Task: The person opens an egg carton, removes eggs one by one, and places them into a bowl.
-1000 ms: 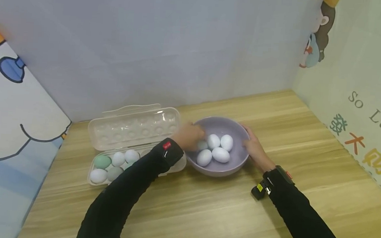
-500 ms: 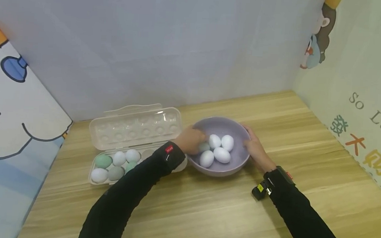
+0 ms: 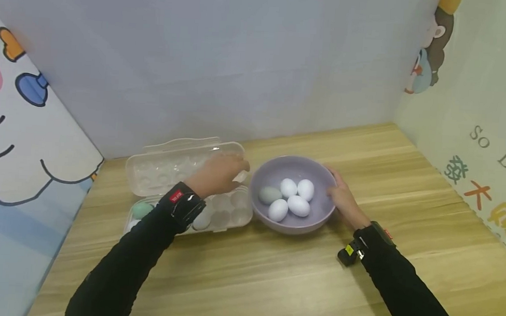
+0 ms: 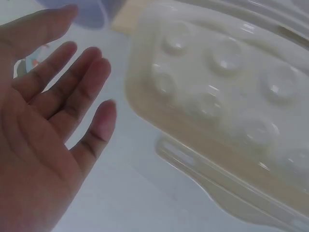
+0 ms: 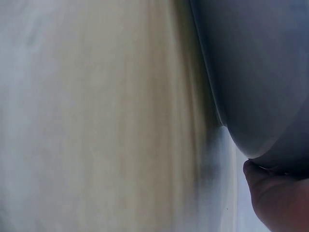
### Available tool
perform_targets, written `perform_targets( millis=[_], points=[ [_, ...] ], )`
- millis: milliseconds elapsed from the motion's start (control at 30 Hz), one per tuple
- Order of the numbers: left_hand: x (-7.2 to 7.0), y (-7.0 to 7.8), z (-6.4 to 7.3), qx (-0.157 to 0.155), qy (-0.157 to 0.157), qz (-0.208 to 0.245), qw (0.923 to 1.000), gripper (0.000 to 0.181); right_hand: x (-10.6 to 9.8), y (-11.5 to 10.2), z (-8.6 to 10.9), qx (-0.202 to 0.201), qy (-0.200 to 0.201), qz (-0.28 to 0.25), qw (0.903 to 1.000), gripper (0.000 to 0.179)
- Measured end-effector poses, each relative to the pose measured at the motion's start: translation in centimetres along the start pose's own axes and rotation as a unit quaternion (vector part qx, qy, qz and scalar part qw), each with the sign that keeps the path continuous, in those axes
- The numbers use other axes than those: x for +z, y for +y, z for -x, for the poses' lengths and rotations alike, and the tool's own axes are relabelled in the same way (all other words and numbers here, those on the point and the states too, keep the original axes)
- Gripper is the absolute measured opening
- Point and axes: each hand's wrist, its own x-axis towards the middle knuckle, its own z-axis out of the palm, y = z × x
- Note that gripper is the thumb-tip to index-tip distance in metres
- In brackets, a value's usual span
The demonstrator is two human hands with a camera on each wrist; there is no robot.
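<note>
My left hand [image 3: 219, 173] is over the clear plastic egg carton [image 3: 232, 214], in front of its raised lid [image 4: 193, 72]. In the left wrist view, its fingers [image 4: 89, 87] are spread and loosely bent, with nothing between them. My right hand [image 3: 346, 200] grips the right rim of a purple bowl [image 3: 293, 165], thumb over the edge. Inside the bowl lie several white eggs [image 3: 299, 206] and one grey-green egg [image 3: 270, 195]. A green egg [image 3: 142, 210] and a white egg [image 3: 201, 220] show in the carton; my left arm hides others.
The carton stands directly left of the bowl on a wood-grain table [image 3: 245, 283]. A pale cloth wall [image 3: 240, 80] rises behind, with printed panels on both sides. A small black device [image 3: 347, 255] hangs at my right wrist.
My left hand has left the bowl and moved left over the carton, uncovering the grey-green egg in the bowl. My right hand keeps its hold on the rim.
</note>
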Motion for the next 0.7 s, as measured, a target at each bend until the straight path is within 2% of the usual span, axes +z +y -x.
perform_targets(
  millis=[100, 200, 333, 433, 533, 700],
  points=[
    [0.1, -1.0, 2.1, -0.021, -0.023, 0.008, 0.9995, 0.032, 0.1, -0.3, 0.0, -0.004, -0.004, -0.007, 1.0, 0.075],
    [0.4, -1.7, 4.0, -0.049, -0.066, 0.022, 0.9964, 0.032, 0.1, -0.5, 0.2, 0.003, -0.004, -0.007, 1.0, 0.074],
    [1.1, -2.1, 6.0, -0.106, -0.143, 0.05, 0.9828, 0.031, 0.1, -0.7, 0.2, 0.004, -0.006, -0.005, 1.0, 0.074],
    [1.9, -2.3, 6.9, -0.142, -0.182, 0.068, 0.9705, 0.035, 0.0, -0.3, 0.0, -0.003, -0.006, -0.002, 1.0, 0.074],
    [2.8, -2.4, 7.5, -0.157, -0.198, 0.083, 0.9641, 0.033, -0.1, 0.7, -0.6, -0.005, 0.001, 0.006, 1.0, 0.076],
    [4.0, -2.3, 8.0, -0.141, -0.19, 0.095, 0.967, 0.023, -0.7, 2.5, -1.7, 0.005, 0.002, 0.003, 1.0, 0.076]
  ],
)
